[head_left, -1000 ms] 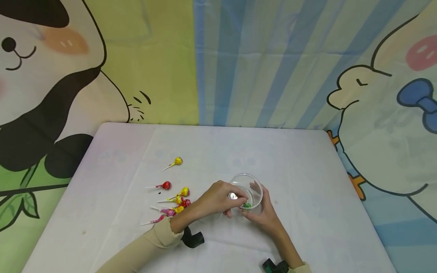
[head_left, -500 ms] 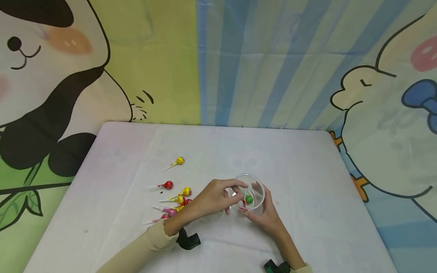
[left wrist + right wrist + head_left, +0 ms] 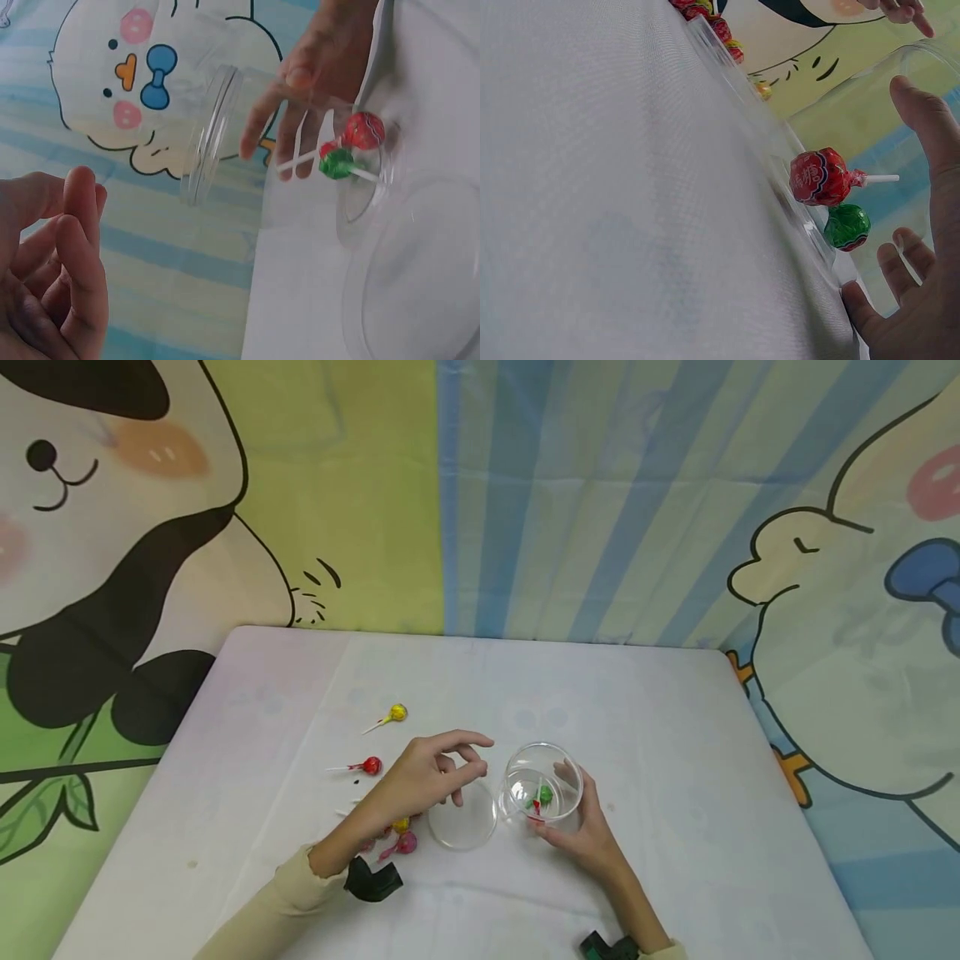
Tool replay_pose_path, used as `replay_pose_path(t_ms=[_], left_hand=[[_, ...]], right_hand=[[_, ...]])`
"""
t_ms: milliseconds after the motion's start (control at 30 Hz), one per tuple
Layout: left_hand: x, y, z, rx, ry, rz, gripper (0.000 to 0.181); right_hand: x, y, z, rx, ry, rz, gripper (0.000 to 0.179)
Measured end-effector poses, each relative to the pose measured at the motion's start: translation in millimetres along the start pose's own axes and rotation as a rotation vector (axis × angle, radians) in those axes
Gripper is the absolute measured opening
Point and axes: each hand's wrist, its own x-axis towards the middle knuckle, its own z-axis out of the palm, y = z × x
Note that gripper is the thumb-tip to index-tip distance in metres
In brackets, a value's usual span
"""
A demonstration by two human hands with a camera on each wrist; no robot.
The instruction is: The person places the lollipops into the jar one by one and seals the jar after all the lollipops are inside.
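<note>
Right hand point(image 3: 582, 827) curls its fingers around a clear jar point(image 3: 525, 766) holding a red lollipop point(image 3: 817, 177) and a green lollipop point(image 3: 847, 227); a slack grip could let it tip. Left hand point(image 3: 429, 772), at the jar's nine o'clock, hangs with fingers loosely bent, pinching nothing; if lowered, it could knock the clear lid point(image 3: 465, 835), toward eight o'clock, or scatter the pink lollipop point(image 3: 407, 842) beyond it

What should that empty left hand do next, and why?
I'd guess the left hand should pick up the loose red lollipop, since that hand is close by and holds nothing. The right hand holds the clear jar, whose top is open. Inside are just a red-wrapped lollipop and a green lollipop, so there looks to be room for another.
</note>
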Motion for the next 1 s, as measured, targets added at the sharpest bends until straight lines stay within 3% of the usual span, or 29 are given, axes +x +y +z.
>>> replay_pose_path(t_ms=[167, 300, 533, 1000], left_hand=[[-14.4, -18.3, -15.0, -0.002, 0.071, -0.091, 0.024], [-24.5, -29.5, -22.4, -0.019, 0.104, -0.124, 0.024], [-35.5, -39.8, -30.7, -0.059, 0.136, -0.141, 0.026], [-50.3, -50.3, -38.5, -0.031, 0.192, -0.159, 0.028]], right_hand=[[-2.0, 1.3, 2.2, 0.014, -0.004, -0.008, 0.100], [-2.4, 0.3, 0.9, 0.002, -0.001, -0.009, 0.101], [0.2, -1.9, -2.0, -0.012, -0.003, -0.015, 0.101], [0.3, -0.7, -0.4, -0.020, -0.001, -0.018, 0.101]])
